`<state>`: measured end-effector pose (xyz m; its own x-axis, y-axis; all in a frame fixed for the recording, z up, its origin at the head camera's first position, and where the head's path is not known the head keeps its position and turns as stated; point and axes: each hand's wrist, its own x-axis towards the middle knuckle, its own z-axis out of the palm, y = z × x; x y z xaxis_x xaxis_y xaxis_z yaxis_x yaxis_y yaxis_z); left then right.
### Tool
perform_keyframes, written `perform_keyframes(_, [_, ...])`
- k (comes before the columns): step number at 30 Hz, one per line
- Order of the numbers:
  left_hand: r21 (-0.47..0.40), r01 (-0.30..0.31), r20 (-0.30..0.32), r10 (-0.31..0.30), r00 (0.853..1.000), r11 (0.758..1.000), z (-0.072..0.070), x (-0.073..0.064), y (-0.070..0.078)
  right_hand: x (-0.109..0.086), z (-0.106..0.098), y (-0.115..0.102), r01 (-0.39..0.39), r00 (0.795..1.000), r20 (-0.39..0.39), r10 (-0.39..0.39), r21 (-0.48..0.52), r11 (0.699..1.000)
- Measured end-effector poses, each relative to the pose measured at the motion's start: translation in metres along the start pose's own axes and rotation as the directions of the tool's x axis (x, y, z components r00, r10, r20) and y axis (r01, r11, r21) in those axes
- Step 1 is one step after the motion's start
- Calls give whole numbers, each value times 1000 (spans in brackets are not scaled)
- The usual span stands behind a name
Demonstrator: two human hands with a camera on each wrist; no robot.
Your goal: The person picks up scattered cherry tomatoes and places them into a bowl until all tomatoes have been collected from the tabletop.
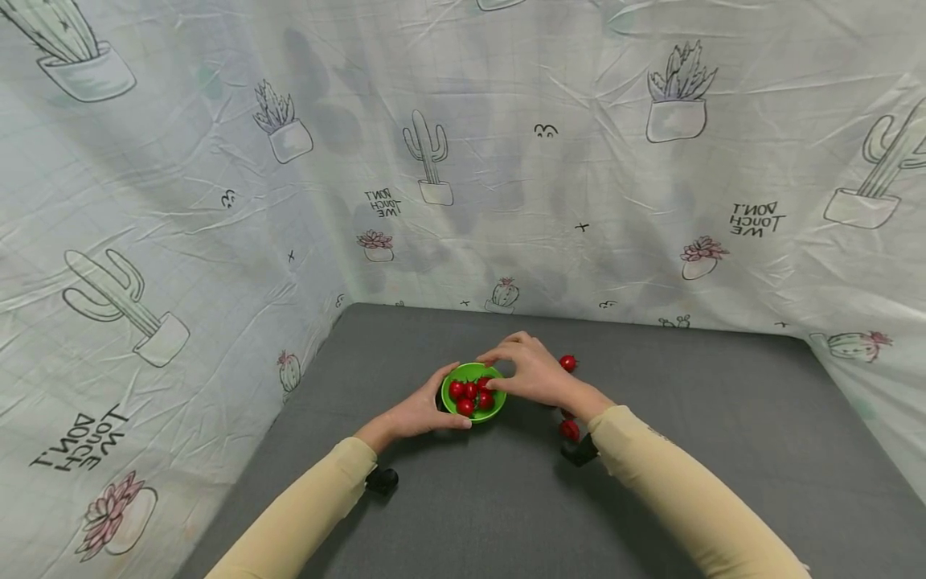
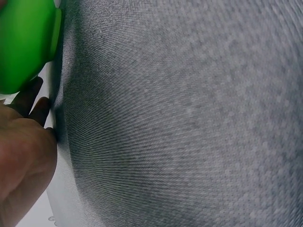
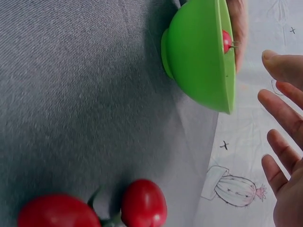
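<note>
A green bowl [image 1: 470, 371] with several small red tomatoes [image 1: 465, 406] in it stands on the grey table. My left hand [image 1: 418, 412] holds the bowl from the left, thumb on the near side and fingers round the far side; in the left wrist view, part of this hand [image 2: 26, 151] shows under the bowl's wall [image 2: 26, 42]. Over the bowl's right side hovers my right hand [image 1: 531, 371], its thumb above the tomatoes. The right wrist view shows this hand [image 3: 289, 142] with fingers spread apart and nothing between them, beside the bowl's rim.
Beyond my right wrist lies one loose tomato [image 1: 567, 363]. Another tomato [image 1: 569, 430] lies under the right forearm, partly hidden. Two tomatoes show in the right wrist view, one round [image 3: 144, 203]. A cactus-print cloth [image 1: 506, 201] hangs behind the grey table [image 1: 463, 515].
</note>
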<state>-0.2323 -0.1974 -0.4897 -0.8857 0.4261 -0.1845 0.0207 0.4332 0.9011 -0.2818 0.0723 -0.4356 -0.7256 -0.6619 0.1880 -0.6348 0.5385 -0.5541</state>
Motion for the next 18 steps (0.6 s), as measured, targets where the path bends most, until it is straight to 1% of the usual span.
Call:
perform_keyframes(8, [43,5,-24,-4,1000,999,2,0,-1,-14,-14,6,-13,999,-34,14,27,1000])
perform_keyframes(15, [61,-2,-41,4,999,998,3,1,-4,-30,-24,14,-63,996,-57,66,42,997])
perform_keyframes(18, [63,-3,-44,6,999,998,3,1,-7,-38,-27,19,-74,995,-66,77,40,996])
